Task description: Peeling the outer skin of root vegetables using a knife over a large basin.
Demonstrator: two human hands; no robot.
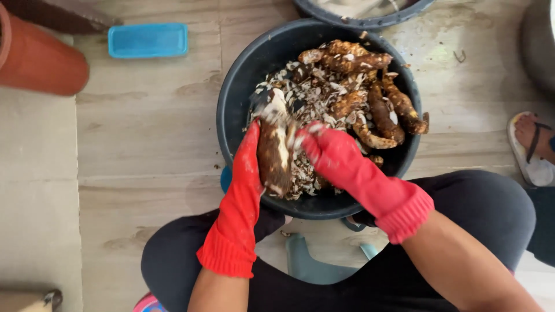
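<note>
Cassava root (274, 153) gripped lengthwise in left hand (250, 167), red glove wrapped round its left side, near end resting over near rim of dark basin (231, 98). Right hand (330, 151) closed beside root at its upper right, fingers curled toward peeled white strip; whether a blade sits in that fist, cannot tell, motion blur at far tip. Basin on floor between knees, holding peel scraps (324, 95) and unpeeled roots (381, 110) heaped far right. Blue lid (148, 40) far left, well apart. Best done, by judgement: root held firm and tilted over basin, strokes running away from gripping fingers, scraps dropping inside.
</note>
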